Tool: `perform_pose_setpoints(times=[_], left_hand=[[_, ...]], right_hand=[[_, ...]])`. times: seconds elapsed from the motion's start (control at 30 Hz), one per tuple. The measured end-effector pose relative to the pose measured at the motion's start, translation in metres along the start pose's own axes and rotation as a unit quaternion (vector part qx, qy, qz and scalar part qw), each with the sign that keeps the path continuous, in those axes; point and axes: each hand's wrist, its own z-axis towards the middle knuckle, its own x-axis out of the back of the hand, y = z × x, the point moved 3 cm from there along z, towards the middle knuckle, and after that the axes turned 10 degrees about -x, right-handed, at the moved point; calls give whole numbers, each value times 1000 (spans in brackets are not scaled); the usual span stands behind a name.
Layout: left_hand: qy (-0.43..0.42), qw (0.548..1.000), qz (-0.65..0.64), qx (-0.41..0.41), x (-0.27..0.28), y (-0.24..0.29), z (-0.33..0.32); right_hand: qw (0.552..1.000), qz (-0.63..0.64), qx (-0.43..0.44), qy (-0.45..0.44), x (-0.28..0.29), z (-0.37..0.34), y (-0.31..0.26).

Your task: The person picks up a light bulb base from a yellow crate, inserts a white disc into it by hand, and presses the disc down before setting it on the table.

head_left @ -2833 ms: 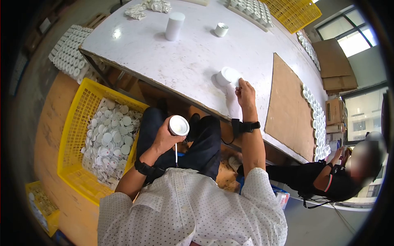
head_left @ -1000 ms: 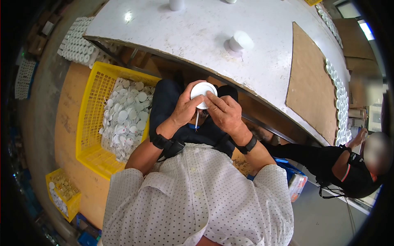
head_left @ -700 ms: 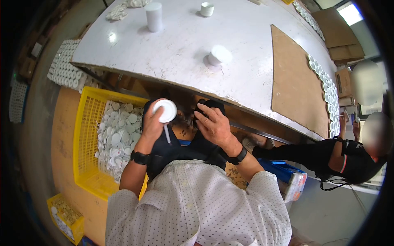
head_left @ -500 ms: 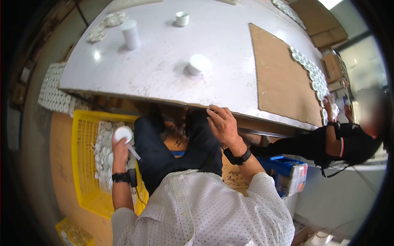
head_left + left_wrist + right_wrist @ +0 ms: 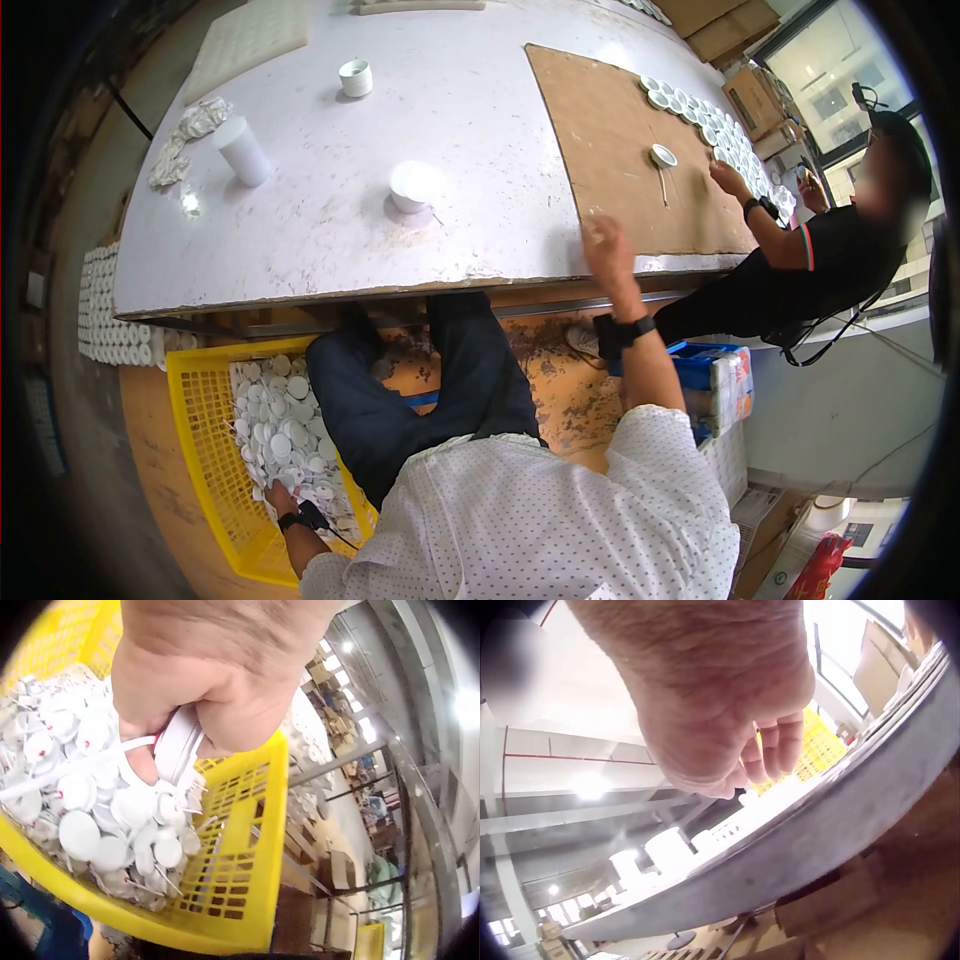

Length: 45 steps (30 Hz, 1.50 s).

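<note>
In the yellow basket (image 5: 205, 455), my left hand (image 5: 280, 497) reaches down to a heap of white round discs with thin leads (image 5: 290, 420). The left wrist view shows its fingers and thumb pinching a white round disc (image 5: 178, 746), with a white lead and a spot of red at the lead's root. My right hand (image 5: 610, 255) is raised at the front edge of the white table (image 5: 480, 210), blurred, beside the cardboard sheet (image 5: 600, 150). In the right wrist view its fingers hang loosely bent, with nothing seen in them.
On the table are a white tub (image 5: 412, 185), a tall white cylinder (image 5: 240, 150), a small stack of white cups (image 5: 355, 78) and crumpled cloth (image 5: 185, 140). A disc with a lead (image 5: 663, 156) lies on the cardboard. Another person (image 5: 835, 240) stands at right.
My left hand has carried a disc from my lap into the basket. My right hand has left my lap and moved right over the table edge. A disc with a lead has appeared on the cardboard.
</note>
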Motion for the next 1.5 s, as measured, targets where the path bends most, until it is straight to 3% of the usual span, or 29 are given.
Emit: perform_pose_setpoints(times=[0.1, 0.17, 0.2, 0.23, 0.27, 0.3, 0.33, 0.47, 0.53, 0.63, 0.67, 0.77, 0.83, 0.97, 1.07, 1.1, 1.17, 1.23, 1.27, 1.37, 1.43, 1.5], left_hand=[[28, 999, 34, -1, 15, -9, 13], [-48, 993, 108, -30, 33, -22, 48], [-103, 985, 81, -111, 48, -50, 100], [-104, 985, 80, -112, 41, -39, 89], [-43, 986, 117, -113, 40, -24, 71], [18, 982, 153, -112, 33, -2, 44], [52, 971, 158, -172, 39, -15, 73], [8, 969, 194, -153, 20, -11, 83], [7, 913, 283, -292, 1, -8, 86], [-105, 959, 158, -212, -58, 54, 9], [-124, 953, 163, -221, -77, 72, -9], [-214, 925, 158, -271, -130, 114, -52], [-259, 904, 125, -316, -164, 127, -72], [-365, 866, 115, -321, -220, 177, -171], [-445, 828, 61, -336, -241, 180, -211], [-468, 818, 44, -331, -246, 179, -224], [-518, 795, 43, -313, -256, 181, -255], [-573, 753, 37, -321, -266, 179, -283], [-609, 737, 20, -292, -271, 179, -298], [-675, 703, -52, -218, -291, 175, -331], [-692, 697, -58, -180, -305, 174, -348], [-688, 691, -73, -209, -319, 171, -357]], right_hand=[[994, -82, -28, 69, 16, 52, 50], [989, -116, -47, 84, 28, 80, 81], [982, -134, -119, 63, 33, 91, 99], [969, -152, -188, 41, 34, 99, 111], [970, -151, -187, 43, 37, 104, 110], [951, -159, -263, 26, 43, 106, 109], [927, -165, -338, 7, 46, 107, 111], [919, -195, -342, -14, 36, 124, 143], [919, -212, -330, -37, 30, 130, 155], [923, -214, -318, -32, 20, 135, 173], [922, -213, -320, -35, 20, 132, 171], [930, -234, -276, -67, 23, 121, 152], [954, -205, -215, -28, 24, 106, 144], [969, -186, -150, -71, 32, 64, 114], [988, -32, -96, -121, 30, 25, 102], [987, -33, -94, -127, 32, 12, 96], [961, 119, -169, -184, 35, -20, 70], [862, 275, -327, -272, 43, -55, 23], [863, 299, -276, -299, 27, -71, 32], [771, 408, -305, -383, 16, -113, -14], [733, 430, -308, -428, 3, -136, -33], [710, 462, -285, -448, -11, -156, -45]])
